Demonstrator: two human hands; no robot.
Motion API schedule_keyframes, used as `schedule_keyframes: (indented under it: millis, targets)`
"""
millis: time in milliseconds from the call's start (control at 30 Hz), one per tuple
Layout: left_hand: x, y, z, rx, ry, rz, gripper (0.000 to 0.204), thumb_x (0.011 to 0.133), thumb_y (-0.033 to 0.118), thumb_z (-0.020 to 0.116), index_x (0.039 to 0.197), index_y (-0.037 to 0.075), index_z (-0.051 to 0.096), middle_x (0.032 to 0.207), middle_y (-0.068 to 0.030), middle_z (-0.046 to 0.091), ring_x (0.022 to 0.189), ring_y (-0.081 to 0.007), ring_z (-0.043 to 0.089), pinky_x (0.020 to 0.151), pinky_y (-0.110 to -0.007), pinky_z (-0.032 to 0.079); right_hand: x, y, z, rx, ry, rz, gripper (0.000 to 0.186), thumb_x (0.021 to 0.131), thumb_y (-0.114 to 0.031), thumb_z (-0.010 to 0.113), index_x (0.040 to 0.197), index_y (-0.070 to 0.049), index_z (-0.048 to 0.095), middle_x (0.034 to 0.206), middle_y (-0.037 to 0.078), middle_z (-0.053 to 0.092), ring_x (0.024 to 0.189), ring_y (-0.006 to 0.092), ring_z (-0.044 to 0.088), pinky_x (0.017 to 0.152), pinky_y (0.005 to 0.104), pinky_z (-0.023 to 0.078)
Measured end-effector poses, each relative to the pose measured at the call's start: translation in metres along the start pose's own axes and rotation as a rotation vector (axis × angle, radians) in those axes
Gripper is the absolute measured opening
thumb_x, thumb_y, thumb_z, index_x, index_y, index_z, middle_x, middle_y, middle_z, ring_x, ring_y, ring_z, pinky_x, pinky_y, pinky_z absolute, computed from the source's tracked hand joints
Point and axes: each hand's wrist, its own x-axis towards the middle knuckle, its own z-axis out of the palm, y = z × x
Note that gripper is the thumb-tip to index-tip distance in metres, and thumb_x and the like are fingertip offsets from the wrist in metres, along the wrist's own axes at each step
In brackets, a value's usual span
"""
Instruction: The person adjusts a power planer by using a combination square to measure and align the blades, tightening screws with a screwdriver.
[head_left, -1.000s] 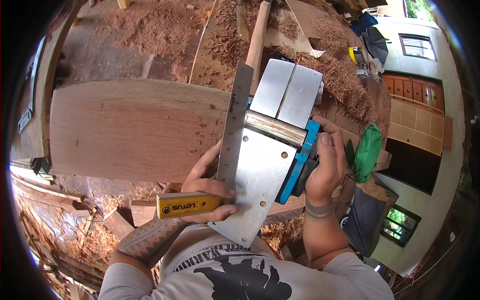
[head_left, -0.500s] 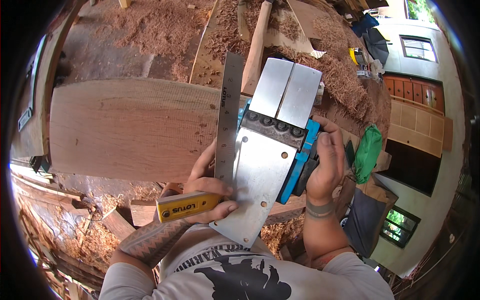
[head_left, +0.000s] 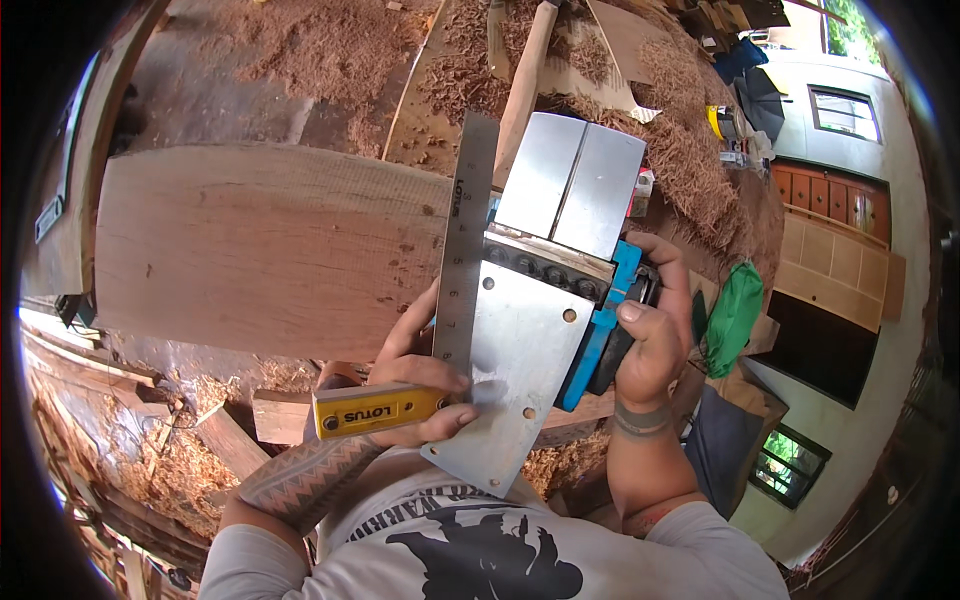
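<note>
An electric hand planer (head_left: 528, 330) is held with its shiny metal sole facing up, over my torso. Its bolted cutter drum (head_left: 545, 268) shows in the gap between the two sole plates, and its body is blue along the right side. My left hand (head_left: 425, 395) grips a try square (head_left: 378, 410) with a yellow stock. The square's steel blade (head_left: 462, 270) stands along the left edge of the sole. My left fingers also reach round the planer's left side. My right hand (head_left: 655, 340) is closed round the planer's right side, thumb near the blue housing (head_left: 592, 345).
A wide wooden slab (head_left: 260, 255) lies to the left, behind my left hand. Reddish shavings (head_left: 690, 150) cover much of the floor. A green bag (head_left: 735, 318) sits to the right, near a pale wall (head_left: 840, 75). Wood offcuts (head_left: 235, 445) lie at lower left.
The cutter drum has turned, with its bolts lower and a blade edge strip now showing above them. My right thumb has moved down and inward. The square has shifted slightly right.
</note>
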Motion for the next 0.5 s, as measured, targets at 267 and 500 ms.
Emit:
schedule_keyframes:
  millis: [267, 500]
  targets:
    - [0.0011, 0.0004, 0.0046, 0.005, 0.063, 0.083, 0.03, 0.085, 0.031, 0.092, 0.104, 0.015, 0.075, 0.169, -0.0362, 0.027, 0.15, -0.0525, 0.044, 0.115, -0.057, 0.05, 0.0018, -0.006, 0.0009, -0.035, -0.003, 0.025, 0.042, 0.095, -0.018, 0.057, 0.131, 0.004, 0.058, 0.109, 0.006, 0.063, 0.093, 0.0097, 0.054, 0.088, 0.0266, 0.045]
    - [0.0034, 0.0012, 0.0087, -0.042, 0.078, 0.108, 0.03, 0.085, 0.029, 0.093, 0.105, 0.016, 0.075, 0.168, -0.0369, 0.027, 0.152, -0.0542, 0.042, 0.115, -0.059, 0.049, 0.0077, -0.0062, -0.0031, 0.035, -0.115, 0.041, 0.051, 0.089, -0.017, 0.059, 0.135, 0.003, 0.053, 0.109, 0.006, 0.062, 0.094, 0.0102, 0.055, 0.09, 0.0261, 0.045]
